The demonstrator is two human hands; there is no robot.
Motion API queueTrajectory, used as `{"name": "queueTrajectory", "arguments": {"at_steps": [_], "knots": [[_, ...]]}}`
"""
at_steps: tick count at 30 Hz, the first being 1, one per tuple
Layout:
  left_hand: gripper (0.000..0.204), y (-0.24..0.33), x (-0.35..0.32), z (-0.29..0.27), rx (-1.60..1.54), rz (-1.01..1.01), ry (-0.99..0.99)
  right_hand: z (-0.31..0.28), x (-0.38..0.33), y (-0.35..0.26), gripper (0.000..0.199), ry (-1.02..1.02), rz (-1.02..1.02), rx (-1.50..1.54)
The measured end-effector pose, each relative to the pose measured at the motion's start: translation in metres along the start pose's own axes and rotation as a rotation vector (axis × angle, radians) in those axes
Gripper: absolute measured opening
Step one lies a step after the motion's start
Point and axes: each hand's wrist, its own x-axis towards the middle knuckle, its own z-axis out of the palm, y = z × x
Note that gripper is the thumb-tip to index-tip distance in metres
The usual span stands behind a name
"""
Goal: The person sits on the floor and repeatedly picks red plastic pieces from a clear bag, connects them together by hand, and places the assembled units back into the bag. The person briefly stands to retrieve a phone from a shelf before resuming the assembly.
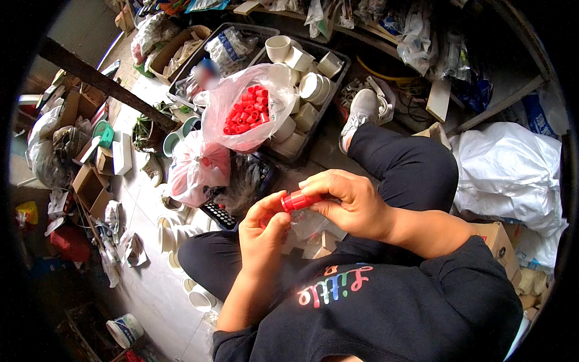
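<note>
A short red plastic pipe fitting (pixel 300 201) is held level between my two hands, above my lap. My right hand (pixel 356 204) grips its right end between thumb and fingers. At the other end, the curled thumb and fingers of my left hand (pixel 265 226) pinch around the rim. Beyond my hands an open clear plastic bag (pixel 217 117) contains several similar red fittings (pixel 247 111). Nearer my left hand sits a knotted whitish bag (pixel 198 169) with something reddish inside. My fingers partly cover the held fitting.
A black crate (pixel 342 60) of white pipe fittings (pixel 315 87) stands ahead. More white fittings (pixel 170 232) lie on the floor by my left leg. Large white sacks (pixel 506 175) and a cardboard box (pixel 499 247) are at my right. A shelf with bagged goods (pixel 416 48) runs across the back.
</note>
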Motion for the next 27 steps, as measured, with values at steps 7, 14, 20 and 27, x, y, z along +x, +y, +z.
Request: {"name": "queueTrajectory", "arguments": {"at_steps": [7,14,20,27], "knots": [[0.027,0.005,0.001,-0.007,-0.078,-0.107,-0.057,0.000,0.003,-0.002,0.027,-0.013,-0.209,-0.126],[0.027,0.003,0.002,-0.012,-0.067,-0.127,-0.082,0.000,0.003,0.001,0.025,0.009,-0.289,-0.185],[0.035,-0.004,-0.002,-0.009,-0.050,0.109,-0.090,0.000,0.004,-0.009,0.018,-0.093,0.285,0.112],[0.034,0.003,0.001,-0.011,-0.048,0.002,-0.101,-0.003,0.004,-0.016,0.034,-0.173,0.365,0.270]]}}
